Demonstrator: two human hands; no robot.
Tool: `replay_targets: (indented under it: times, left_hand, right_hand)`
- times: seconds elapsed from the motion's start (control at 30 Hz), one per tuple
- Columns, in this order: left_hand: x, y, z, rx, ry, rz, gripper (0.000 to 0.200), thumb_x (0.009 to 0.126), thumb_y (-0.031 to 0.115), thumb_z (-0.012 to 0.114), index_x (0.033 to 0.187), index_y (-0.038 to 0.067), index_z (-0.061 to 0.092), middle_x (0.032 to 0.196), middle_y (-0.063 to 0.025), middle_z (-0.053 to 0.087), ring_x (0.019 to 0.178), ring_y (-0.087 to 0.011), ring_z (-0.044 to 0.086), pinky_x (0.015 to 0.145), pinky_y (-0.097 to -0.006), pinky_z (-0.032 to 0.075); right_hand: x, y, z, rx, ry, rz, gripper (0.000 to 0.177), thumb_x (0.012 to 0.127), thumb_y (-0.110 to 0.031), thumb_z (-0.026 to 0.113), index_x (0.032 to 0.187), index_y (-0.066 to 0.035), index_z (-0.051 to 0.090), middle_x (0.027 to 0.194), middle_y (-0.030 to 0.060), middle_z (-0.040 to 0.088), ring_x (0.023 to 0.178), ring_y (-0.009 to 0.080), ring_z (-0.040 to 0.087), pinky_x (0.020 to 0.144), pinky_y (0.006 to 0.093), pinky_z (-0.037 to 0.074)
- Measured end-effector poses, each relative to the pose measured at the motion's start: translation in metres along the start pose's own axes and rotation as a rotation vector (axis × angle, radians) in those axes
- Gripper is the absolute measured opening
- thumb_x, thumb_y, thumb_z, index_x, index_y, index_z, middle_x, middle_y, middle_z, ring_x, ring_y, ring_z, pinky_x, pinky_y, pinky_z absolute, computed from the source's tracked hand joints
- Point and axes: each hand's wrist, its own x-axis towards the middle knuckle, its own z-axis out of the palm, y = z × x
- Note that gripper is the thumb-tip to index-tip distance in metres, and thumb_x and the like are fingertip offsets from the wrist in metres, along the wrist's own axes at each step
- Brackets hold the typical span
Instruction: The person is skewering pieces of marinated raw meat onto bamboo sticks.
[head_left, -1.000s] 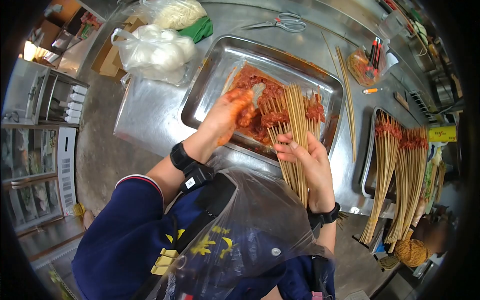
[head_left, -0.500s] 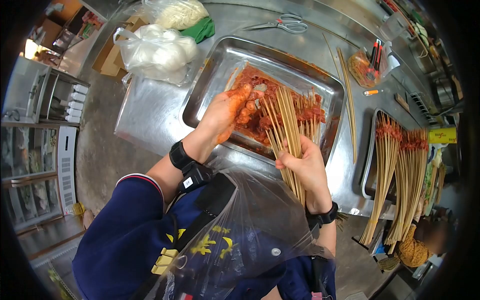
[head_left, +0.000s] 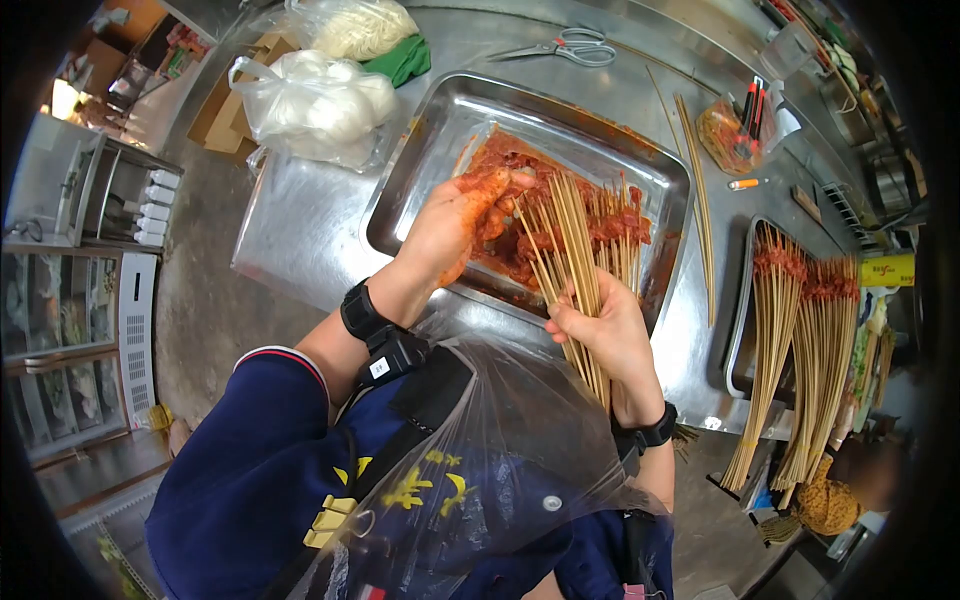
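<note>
My left hand (head_left: 455, 225), smeared with red marinade, is over the left part of the marinated meat (head_left: 510, 150) in a deep steel tray (head_left: 415, 135). Its fingers are curled in towards the thumb; whatever is between them is hidden. My right hand (head_left: 608, 325) is closed around a bundle of bamboo skewers (head_left: 572, 235) at the tray's near edge, their upper ends slanting over the meat near my left fingertips. Behind that bundle, several skewers loaded with red meat (head_left: 625, 220) lie in the tray's right part, their bare sticks towards me.
A second tray (head_left: 738, 345) at right holds many loaded skewers (head_left: 775, 340), sticks overhanging the table edge. Scissors (head_left: 580, 47) lie behind the main tray. White plastic bags (head_left: 315, 105) stand at back left. Loose skewers (head_left: 697, 200) and a plastic tub (head_left: 725, 140) are to the right.
My left thumb and fingers have drawn closer together over the meat. My right hand has barely shifted and keeps its hold on the skewers.
</note>
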Motion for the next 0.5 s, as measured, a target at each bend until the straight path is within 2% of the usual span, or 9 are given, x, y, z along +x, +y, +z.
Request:
replay_targets:
  times: [0.13, 0.23, 0.33, 0.43, 0.5]
  left_hand:
    - [-0.004, 0.003, 0.01, -0.005, 0.028, 0.094, 0.027, 0.09, 0.019, 0.05, 0.106, -0.002, 0.058, 0.09, -0.0062, 0.06, 0.078, -0.0103, 0.057, 0.068, -0.0228, 0.045]
    - [-0.005, -0.003, 0.001, 0.009, 0.034, 0.041, 0.025, 0.088, 0.016, 0.052, 0.104, -0.002, 0.058, 0.09, -0.006, 0.061, 0.08, -0.0115, 0.058, 0.07, -0.0229, 0.046]
    - [-0.007, -0.003, 0.002, -0.189, 0.024, -0.094, 0.024, 0.087, 0.015, 0.055, 0.102, -0.002, 0.058, 0.089, -0.0057, 0.061, 0.08, -0.012, 0.059, 0.067, -0.0228, 0.047]
    - [-0.012, -0.004, 0.002, -0.16, 0.001, -0.145, 0.024, 0.086, 0.016, 0.055, 0.102, -0.002, 0.059, 0.091, -0.0055, 0.062, 0.08, -0.012, 0.06, 0.066, -0.0225, 0.047]
    - [-0.015, -0.006, 0.004, -0.129, -0.042, -0.172, 0.022, 0.086, 0.016, 0.056, 0.099, -0.001, 0.061, 0.087, -0.0035, 0.063, 0.067, -0.0061, 0.053, 0.055, -0.0193, 0.04]
  right_hand:
    - [0.0, 0.0, 0.0, 0.003, 0.007, 0.003, 0.013, 0.075, 0.002, 0.059, 0.084, 0.0, 0.049, 0.073, 0.0052, 0.057, 0.064, 0.0121, 0.059, 0.054, 0.022, 0.048]
    - [0.0, 0.001, 0.0, 0.008, 0.015, 0.004, 0.013, 0.075, 0.001, 0.058, 0.085, 0.0, 0.05, 0.075, 0.005, 0.056, 0.064, 0.0122, 0.059, 0.054, 0.0217, 0.048]
    - [0.0, 0.001, 0.001, 0.023, 0.01, 0.006, 0.013, 0.076, 0.001, 0.059, 0.085, 0.0, 0.05, 0.075, 0.0046, 0.056, 0.064, 0.012, 0.059, 0.054, 0.0217, 0.048]
    - [-0.002, 0.003, 0.0, 0.038, 0.02, -0.008, 0.014, 0.076, 0.001, 0.059, 0.086, 0.0, 0.05, 0.076, 0.0041, 0.056, 0.064, 0.0118, 0.059, 0.055, 0.0217, 0.049]
    - [-0.002, 0.001, 0.0, 0.04, 0.032, -0.017, 0.015, 0.076, 0.001, 0.06, 0.087, 0.0, 0.05, 0.075, 0.0039, 0.056, 0.064, 0.0118, 0.059, 0.055, 0.0217, 0.049]
